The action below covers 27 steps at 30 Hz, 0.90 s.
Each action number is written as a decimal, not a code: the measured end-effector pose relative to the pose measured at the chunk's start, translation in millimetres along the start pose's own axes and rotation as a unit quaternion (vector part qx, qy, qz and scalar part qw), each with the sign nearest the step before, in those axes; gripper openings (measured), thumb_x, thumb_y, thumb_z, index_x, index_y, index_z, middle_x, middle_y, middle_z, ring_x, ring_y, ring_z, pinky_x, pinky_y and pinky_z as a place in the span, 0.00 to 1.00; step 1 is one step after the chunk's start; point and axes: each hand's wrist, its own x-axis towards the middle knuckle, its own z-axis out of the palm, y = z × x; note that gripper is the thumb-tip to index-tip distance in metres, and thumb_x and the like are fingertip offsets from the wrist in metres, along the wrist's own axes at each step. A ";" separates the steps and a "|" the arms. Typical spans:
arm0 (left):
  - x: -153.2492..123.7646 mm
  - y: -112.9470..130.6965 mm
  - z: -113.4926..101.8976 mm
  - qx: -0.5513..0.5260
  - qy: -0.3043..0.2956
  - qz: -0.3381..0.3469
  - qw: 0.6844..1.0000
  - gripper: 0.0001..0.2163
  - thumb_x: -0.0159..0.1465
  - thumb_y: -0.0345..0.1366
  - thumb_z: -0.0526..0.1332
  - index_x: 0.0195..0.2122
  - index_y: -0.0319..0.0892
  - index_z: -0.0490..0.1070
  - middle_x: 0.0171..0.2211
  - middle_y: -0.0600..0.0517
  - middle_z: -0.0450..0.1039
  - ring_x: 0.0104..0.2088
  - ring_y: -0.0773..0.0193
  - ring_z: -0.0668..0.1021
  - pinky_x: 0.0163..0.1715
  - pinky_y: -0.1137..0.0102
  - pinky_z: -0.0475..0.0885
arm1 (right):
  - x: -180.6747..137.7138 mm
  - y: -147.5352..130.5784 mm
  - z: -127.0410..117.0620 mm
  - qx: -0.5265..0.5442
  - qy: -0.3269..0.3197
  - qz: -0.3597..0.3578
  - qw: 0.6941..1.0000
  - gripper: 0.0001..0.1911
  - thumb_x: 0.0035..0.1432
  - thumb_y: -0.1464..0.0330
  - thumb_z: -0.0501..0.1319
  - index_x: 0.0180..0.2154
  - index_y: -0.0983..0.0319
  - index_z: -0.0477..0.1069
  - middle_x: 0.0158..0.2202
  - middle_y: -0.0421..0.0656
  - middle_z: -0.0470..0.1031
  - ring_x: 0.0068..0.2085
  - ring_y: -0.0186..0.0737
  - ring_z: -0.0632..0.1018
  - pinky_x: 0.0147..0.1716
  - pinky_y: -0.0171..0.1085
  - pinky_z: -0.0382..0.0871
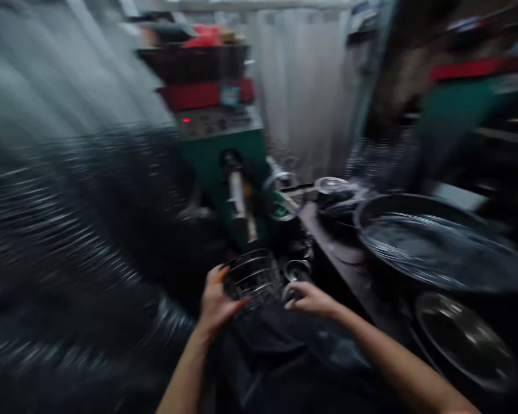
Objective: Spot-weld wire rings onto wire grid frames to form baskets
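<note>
My left hand is closed round the left side of a round wire basket, with orange covers on its thumb and a finger. The basket is tilted, its wire rings showing. Just right of it, my right hand has its fingers curled round something dark and small, too blurred to name. A small shiny ring-shaped piece is right above that hand; whether they touch I cannot tell. Beyond the basket stands a green machine with a pale arm reaching out from its front.
Stacks of wire pieces rise on the left. At right is a large round tub holding shiny metal wires, with a round metal-looking disc below. A second green machine stands at the back right. Motion blurs the whole view.
</note>
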 end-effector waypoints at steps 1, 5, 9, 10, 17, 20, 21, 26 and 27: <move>-8.0 -11.1 -17.2 0.022 0.002 -0.018 1.000 0.37 0.44 0.46 0.71 0.54 0.41 0.60 0.55 0.43 0.60 0.55 0.49 0.66 0.53 0.54 0.66 | 12.6 -11.5 -3.2 0.014 -0.028 -0.004 0.999 0.07 0.43 0.72 0.63 0.30 0.62 0.72 0.27 0.36 0.71 0.30 0.32 0.70 0.32 0.31 0.62; -0.4 -20.4 -40.7 0.058 -0.060 -0.035 0.996 0.44 0.37 0.43 0.73 0.55 0.37 0.58 0.60 0.37 0.54 0.61 0.42 0.57 0.60 0.50 0.53 | 52.0 -43.8 0.7 0.033 -0.126 0.084 0.988 0.10 0.47 0.66 0.60 0.33 0.63 0.73 0.19 0.34 0.66 0.19 0.27 0.61 0.20 0.29 0.55; 17.6 -8.0 -36.9 0.063 -0.093 -0.027 0.993 0.43 0.37 0.40 0.72 0.56 0.36 0.58 0.61 0.36 0.51 0.62 0.43 0.55 0.61 0.50 0.47 | 77.0 -53.6 15.8 -0.066 -0.104 0.052 0.991 0.11 0.50 0.67 0.57 0.34 0.64 0.74 0.20 0.36 0.68 0.19 0.29 0.64 0.20 0.30 0.56; 19.5 -6.2 -35.9 0.061 -0.098 -0.022 0.993 0.43 0.38 0.39 0.72 0.56 0.36 0.58 0.61 0.36 0.52 0.62 0.44 0.55 0.61 0.51 0.47 | 83.4 -53.1 19.4 -0.114 -0.080 0.007 0.990 0.10 0.51 0.68 0.57 0.34 0.63 0.74 0.22 0.38 0.71 0.22 0.31 0.68 0.24 0.31 0.60; 33.9 -18.8 -30.6 0.034 -0.129 -0.066 0.989 0.44 0.36 0.41 0.72 0.56 0.36 0.58 0.61 0.37 0.53 0.62 0.46 0.56 0.61 0.54 0.50 | 118.5 -39.6 28.3 -0.392 0.014 -0.161 0.906 0.09 0.54 0.70 0.57 0.35 0.62 0.75 0.37 0.47 0.77 0.38 0.42 0.76 0.36 0.35 0.65; 44.3 -24.8 -28.1 0.025 -0.142 -0.080 0.986 0.44 0.35 0.42 0.73 0.55 0.39 0.59 0.60 0.38 0.54 0.61 0.47 0.57 0.60 0.55 0.53 | 128.3 -38.5 19.8 -0.361 -0.040 -0.139 0.921 0.09 0.55 0.70 0.56 0.32 0.63 0.75 0.30 0.44 0.77 0.34 0.40 0.76 0.33 0.34 0.66; 47.3 -25.7 -27.6 0.023 -0.143 -0.082 0.986 0.44 0.35 0.43 0.73 0.54 0.39 0.60 0.60 0.38 0.54 0.61 0.47 0.57 0.60 0.55 0.53 | 130.6 -39.1 16.4 -0.346 -0.058 -0.132 0.927 0.10 0.56 0.69 0.55 0.32 0.63 0.75 0.30 0.43 0.77 0.33 0.39 0.76 0.33 0.34 0.66; 55.1 -25.5 -27.6 0.018 -0.134 -0.079 0.988 0.44 0.35 0.42 0.73 0.54 0.39 0.60 0.60 0.38 0.54 0.61 0.46 0.57 0.60 0.55 0.53 | 132.0 -42.4 4.6 -0.282 -0.094 -0.174 0.939 0.13 0.55 0.67 0.57 0.41 0.64 0.74 0.38 0.45 0.77 0.40 0.41 0.76 0.40 0.37 0.67; 55.4 -25.3 -27.5 0.015 -0.133 -0.080 0.988 0.44 0.35 0.43 0.73 0.54 0.39 0.60 0.60 0.38 0.54 0.61 0.46 0.57 0.60 0.55 0.53 | 131.6 -41.6 3.6 -0.283 -0.095 -0.191 0.935 0.14 0.54 0.67 0.59 0.42 0.64 0.73 0.39 0.46 0.77 0.40 0.41 0.76 0.41 0.37 0.67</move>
